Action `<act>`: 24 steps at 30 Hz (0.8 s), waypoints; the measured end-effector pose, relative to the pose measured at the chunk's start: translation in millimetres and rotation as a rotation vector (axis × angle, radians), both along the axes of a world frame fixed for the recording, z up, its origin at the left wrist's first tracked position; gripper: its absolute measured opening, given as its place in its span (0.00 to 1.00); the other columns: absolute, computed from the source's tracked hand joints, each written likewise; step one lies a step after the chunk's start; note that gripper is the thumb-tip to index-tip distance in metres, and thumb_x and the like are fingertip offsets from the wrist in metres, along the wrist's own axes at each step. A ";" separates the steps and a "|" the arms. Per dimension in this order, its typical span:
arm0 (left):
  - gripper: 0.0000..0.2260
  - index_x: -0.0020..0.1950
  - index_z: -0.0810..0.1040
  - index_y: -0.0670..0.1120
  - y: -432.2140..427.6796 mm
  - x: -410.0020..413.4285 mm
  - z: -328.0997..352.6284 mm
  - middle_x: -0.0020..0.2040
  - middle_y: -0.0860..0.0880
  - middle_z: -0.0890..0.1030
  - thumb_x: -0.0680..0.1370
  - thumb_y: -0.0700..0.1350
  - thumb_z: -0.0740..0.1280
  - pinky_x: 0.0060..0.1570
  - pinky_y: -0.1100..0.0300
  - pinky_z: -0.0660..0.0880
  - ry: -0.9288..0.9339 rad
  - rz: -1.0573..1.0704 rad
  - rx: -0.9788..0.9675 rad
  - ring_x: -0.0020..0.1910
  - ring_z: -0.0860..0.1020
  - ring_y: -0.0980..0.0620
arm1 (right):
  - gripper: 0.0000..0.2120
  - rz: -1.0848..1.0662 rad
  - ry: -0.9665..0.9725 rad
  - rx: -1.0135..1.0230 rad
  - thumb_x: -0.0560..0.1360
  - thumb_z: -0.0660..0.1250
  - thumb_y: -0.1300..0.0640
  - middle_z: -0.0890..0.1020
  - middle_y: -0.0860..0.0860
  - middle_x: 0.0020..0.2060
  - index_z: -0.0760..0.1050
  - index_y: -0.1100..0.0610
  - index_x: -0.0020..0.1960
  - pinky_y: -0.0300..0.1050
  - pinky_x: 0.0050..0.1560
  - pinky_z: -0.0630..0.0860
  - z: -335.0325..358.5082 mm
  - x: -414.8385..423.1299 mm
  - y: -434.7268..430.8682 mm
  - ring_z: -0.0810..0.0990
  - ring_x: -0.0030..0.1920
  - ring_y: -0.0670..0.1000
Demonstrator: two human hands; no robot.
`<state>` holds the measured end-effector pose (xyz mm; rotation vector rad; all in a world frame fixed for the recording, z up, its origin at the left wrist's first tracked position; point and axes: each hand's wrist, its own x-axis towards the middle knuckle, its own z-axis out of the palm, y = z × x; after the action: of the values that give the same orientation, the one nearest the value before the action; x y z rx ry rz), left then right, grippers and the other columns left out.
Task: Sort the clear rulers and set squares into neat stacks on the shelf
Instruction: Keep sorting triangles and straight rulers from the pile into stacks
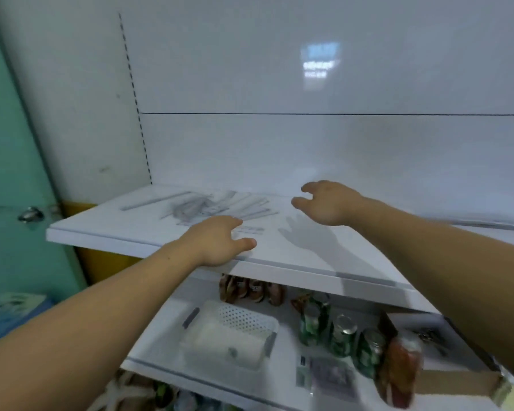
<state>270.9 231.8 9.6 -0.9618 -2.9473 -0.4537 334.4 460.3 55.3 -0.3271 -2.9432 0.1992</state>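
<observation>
White shelf (107, 221) lies under my left hand (217, 241), whose fingers are loose and hold nothing. My right hand (330, 203) hovers above the board, loosely curled and also empty. Just beyond my left fingertips lies a jumbled heap of clear rulers and set squares (214, 204). I judge it best to spread the heap flat, then slide pieces out by shape rather than pinch them.

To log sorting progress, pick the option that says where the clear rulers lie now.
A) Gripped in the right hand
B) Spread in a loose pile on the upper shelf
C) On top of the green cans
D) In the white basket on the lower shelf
B: the clear rulers lie fanned and overlapping on the upper shelf, just beyond the left hand, and the right hand holds nothing.
</observation>
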 end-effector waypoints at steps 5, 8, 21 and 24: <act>0.31 0.75 0.61 0.52 -92.2 -53.7 5.4 0.76 0.53 0.61 0.76 0.63 0.62 0.71 0.54 0.60 0.041 0.060 -0.002 0.73 0.61 0.51 | 0.31 0.078 -0.011 -0.009 0.77 0.50 0.35 0.60 0.53 0.75 0.58 0.51 0.75 0.54 0.71 0.61 -2.8 -76.3 -97.0 0.61 0.73 0.57; 0.30 0.75 0.62 0.51 -139.4 -85.2 7.5 0.76 0.53 0.62 0.76 0.61 0.63 0.71 0.54 0.61 0.046 0.099 -0.004 0.73 0.62 0.51 | 0.32 0.107 -0.040 -0.022 0.77 0.52 0.35 0.60 0.53 0.75 0.57 0.51 0.75 0.54 0.70 0.61 -8.4 -113.7 -141.8 0.62 0.73 0.57; 0.24 0.71 0.67 0.50 -187.0 -222.6 0.6 0.71 0.49 0.69 0.77 0.57 0.62 0.65 0.55 0.66 0.020 0.219 0.021 0.67 0.69 0.48 | 0.29 0.119 -0.199 0.007 0.76 0.57 0.37 0.68 0.54 0.70 0.64 0.54 0.70 0.49 0.62 0.67 -26.5 -259.4 -179.4 0.69 0.66 0.56; 0.25 0.74 0.63 0.48 -174.9 -256.1 -2.6 0.71 0.47 0.67 0.79 0.57 0.59 0.66 0.52 0.66 0.031 0.230 -0.017 0.68 0.68 0.46 | 0.33 0.136 -0.237 -0.037 0.77 0.55 0.35 0.61 0.52 0.75 0.57 0.52 0.76 0.51 0.70 0.61 -31.1 -293.6 -169.9 0.62 0.73 0.55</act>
<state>14.9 56.9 7.0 -0.6131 -2.9878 -0.4020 40.8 290.4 24.2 -0.1651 -3.2030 0.2482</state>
